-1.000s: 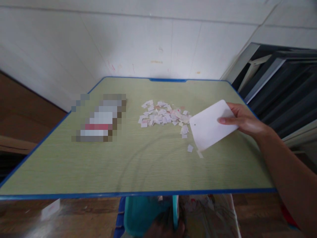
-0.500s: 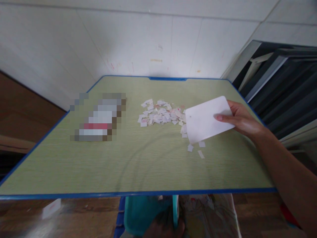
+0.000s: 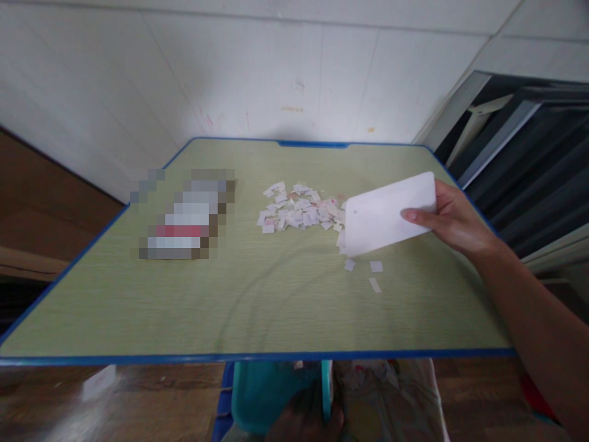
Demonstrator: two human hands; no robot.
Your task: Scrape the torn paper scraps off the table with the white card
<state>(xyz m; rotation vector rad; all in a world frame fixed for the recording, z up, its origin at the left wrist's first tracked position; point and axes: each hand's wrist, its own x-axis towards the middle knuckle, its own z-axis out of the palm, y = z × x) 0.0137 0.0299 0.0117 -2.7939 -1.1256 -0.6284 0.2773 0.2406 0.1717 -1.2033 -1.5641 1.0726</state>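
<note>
My right hand [image 3: 453, 215] pinches a white card [image 3: 386, 215] with rounded corners, thumb on top and fingers behind. The card is tilted above the green table, its left edge at the right end of a heap of torn paper scraps [image 3: 299, 212]. A few loose scraps [image 3: 376, 266] lie on the table below the card. Under the table's front edge, in shadow, my left hand [image 3: 306, 414] grips the rim of a teal plastic bin [image 3: 257, 393]. Part of that hand is cut off by the lower picture edge.
A blurred-out flat object [image 3: 184, 215] lies on the left of the green table [image 3: 161, 307], which has a blue rim. Beside the teal bin is a pale bag [image 3: 391, 405] with scraps in it. Dark folded panels [image 3: 529, 135] lean at right. A paper piece [image 3: 99, 382] lies on the floor.
The white card has turned slightly, its lower left corner rising and moving left. One loose scrap beneath has shifted a little left. My left hand stays on the bin.
</note>
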